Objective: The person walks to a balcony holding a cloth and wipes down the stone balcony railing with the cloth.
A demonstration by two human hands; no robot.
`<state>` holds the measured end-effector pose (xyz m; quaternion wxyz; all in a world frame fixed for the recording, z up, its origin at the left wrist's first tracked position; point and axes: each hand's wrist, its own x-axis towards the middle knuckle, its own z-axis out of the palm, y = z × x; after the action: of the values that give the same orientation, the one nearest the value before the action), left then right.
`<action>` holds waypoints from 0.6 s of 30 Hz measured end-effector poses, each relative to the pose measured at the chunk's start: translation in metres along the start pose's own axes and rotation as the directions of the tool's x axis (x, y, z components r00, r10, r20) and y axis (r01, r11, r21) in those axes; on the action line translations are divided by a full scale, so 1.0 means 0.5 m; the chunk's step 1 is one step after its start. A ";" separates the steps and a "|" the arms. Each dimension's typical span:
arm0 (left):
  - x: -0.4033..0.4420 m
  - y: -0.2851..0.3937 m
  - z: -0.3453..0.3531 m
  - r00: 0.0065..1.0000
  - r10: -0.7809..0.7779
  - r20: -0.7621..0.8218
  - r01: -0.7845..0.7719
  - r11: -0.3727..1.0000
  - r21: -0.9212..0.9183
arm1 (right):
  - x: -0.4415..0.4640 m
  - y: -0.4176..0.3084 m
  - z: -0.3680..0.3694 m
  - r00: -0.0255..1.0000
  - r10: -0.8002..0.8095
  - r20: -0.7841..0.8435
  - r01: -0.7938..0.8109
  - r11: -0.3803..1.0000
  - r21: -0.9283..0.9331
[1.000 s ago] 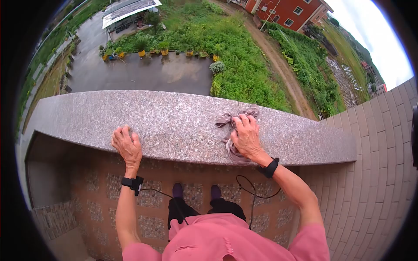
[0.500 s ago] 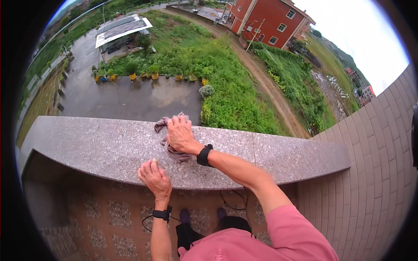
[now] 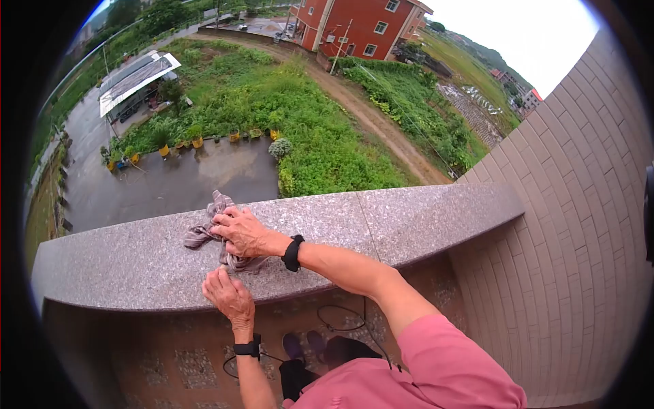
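A bunched, striped cloth point(image 3: 199, 236) is clutched under the right hand point(image 3: 245, 235), its fingers bent over the folds and pressed down; one twisted end is left sticking out beyond the fingertips and another to their left. The left hand point(image 3: 230, 296) is held just below, on the near side of the cloth, with fingers curled; whether a fold is pinched by it cannot be told.

Since the earlier views, the cloth has been carried leftward along the granite ledge point(image 3: 313, 215), away from the seam point(image 3: 366, 218), which now lies well to the right of the right hand. A different stretch of stone is thus covered, and the left hand, first set well apart, has been brought up close to the cloth.

The right forearm is stretched leftward across the front of the body, with the palm turned down and the black wristband point(image 3: 293, 253) held above the ledge. The left forearm is raised almost straight toward the ledge, its wrist kept at the near edge.

Farther right of both hands, the ledge is met by a tiled wall point(image 3: 565, 225); beyond the fingertips, a wet paved yard point(image 3: 231, 177) is seen below.
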<state>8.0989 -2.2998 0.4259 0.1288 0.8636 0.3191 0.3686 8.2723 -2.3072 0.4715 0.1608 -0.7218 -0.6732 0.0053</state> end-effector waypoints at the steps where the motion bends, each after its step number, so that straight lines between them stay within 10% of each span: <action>1: -0.001 -0.001 0.001 1.000 0.021 0.006 -0.021 1.000 -0.014 | -0.025 0.001 -0.007 1.000 0.001 0.002 -0.001 1.000 0.014; 18: -0.010 -0.017 0.011 0.993 0.110 0.041 -0.112 0.992 0.062 | -0.644 0.281 -0.232 0.821 0.518 -0.241 -0.545 0.837 -0.056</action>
<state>8.0965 -2.2962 0.4155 0.0862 0.8904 0.2796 0.3487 8.4045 -2.6525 0.4807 0.1807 -0.8854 -0.4225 -0.0698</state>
